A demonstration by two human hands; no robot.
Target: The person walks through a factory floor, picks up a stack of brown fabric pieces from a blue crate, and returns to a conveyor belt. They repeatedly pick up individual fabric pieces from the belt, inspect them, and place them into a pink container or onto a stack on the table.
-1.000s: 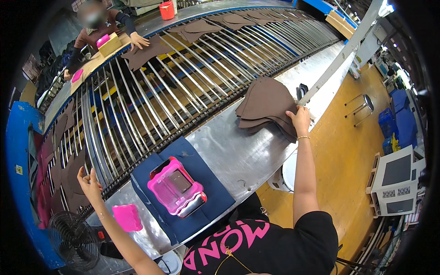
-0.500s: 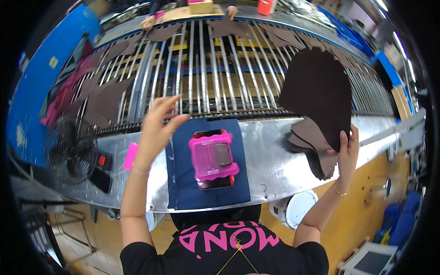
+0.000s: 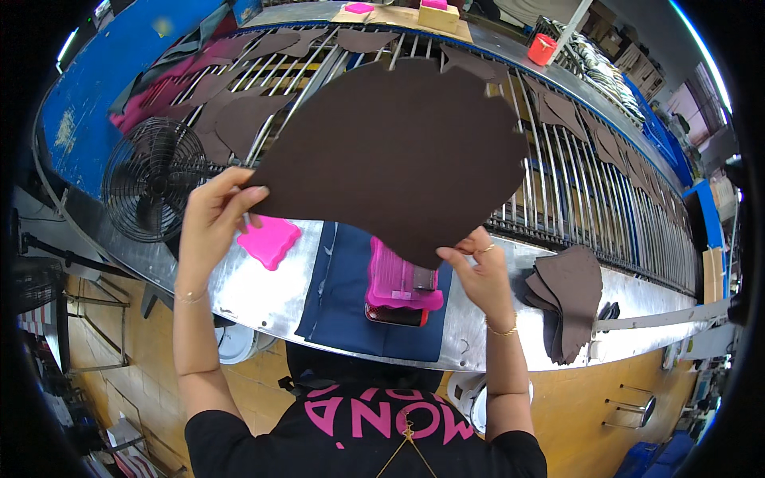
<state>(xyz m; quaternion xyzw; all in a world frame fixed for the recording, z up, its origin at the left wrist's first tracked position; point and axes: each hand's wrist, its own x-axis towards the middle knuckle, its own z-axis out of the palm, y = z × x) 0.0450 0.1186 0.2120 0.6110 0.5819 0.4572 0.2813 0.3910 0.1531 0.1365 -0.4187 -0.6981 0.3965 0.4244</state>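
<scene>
A large dark brown fabric piece (image 3: 390, 151) with a notched far edge is held up flat above the bench. My left hand (image 3: 215, 219) pinches its narrow left tip, and my right hand (image 3: 481, 275) pinches its near right corner. Partly covered beneath it, a pink plastic frame (image 3: 390, 275) with a clear window sits on a red-and-black object (image 3: 397, 316), whose kind I cannot make out. Both rest on a folded navy cloth (image 3: 343, 295). To the right of my right hand lies a fanned stack of similar brown pieces (image 3: 575, 291).
Beyond the metal bench (image 3: 255, 295), a rack of metal bars (image 3: 550, 183) carries several brown pieces (image 3: 239, 127). A black fan (image 3: 155, 179) stands at left, near a pink wavy-edged pad (image 3: 269, 241). A red container (image 3: 542, 49) is at the back right.
My right hand has brought the dark brown piece leftward from the stack to above the navy cloth. My left hand, open before, now pinches its left tip. The view has shifted.
</scene>
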